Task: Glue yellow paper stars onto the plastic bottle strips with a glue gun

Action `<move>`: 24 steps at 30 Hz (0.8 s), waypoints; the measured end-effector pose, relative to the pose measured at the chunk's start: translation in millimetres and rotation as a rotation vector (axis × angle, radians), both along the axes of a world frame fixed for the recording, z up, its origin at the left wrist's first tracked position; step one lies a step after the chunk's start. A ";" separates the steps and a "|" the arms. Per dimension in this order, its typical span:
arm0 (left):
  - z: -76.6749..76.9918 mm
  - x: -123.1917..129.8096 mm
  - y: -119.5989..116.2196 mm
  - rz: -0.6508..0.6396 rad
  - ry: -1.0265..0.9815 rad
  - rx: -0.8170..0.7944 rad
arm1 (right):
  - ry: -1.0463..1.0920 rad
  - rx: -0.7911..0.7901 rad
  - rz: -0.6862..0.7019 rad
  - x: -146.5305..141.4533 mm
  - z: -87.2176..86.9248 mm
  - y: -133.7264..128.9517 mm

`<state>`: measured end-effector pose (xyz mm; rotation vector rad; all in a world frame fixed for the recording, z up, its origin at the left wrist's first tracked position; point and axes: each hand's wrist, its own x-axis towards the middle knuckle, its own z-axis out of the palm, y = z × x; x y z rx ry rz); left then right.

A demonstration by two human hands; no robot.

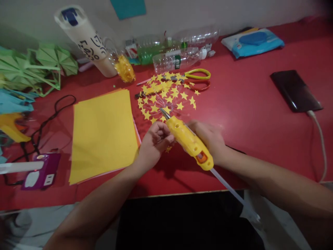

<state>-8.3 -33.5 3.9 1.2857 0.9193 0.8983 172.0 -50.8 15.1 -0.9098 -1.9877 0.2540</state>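
My right hand (209, 139) is wrapped round a yellow hot glue gun (189, 140), whose metal nozzle points up and to the left. A clear glue stick (231, 189) sticks out of the gun's back end. Close beside the nozzle end, my left hand (157, 140) has its fingers curled and thumb pressed in; what they hold, if anything, I cannot make out. Just beyond the nozzle lie many small yellow stars (179, 106), spread over what looks like clear plastic. Scissors with yellow and red handles (199, 74) lie at the far edge of the stars.
Left of my hands is a stack of yellow sheets (104, 135). A purple power socket (43, 172) with cords sits further left. Clear plastic bottles (177, 59), a white tumbler (85, 41) and a wipes pack (252, 41) line the back. A phone (296, 90) lies on the right.
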 end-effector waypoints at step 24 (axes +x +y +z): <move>17.9 -12.9 2.1 0.310 0.132 0.383 | -0.010 0.018 0.069 6.3 8.8 1.8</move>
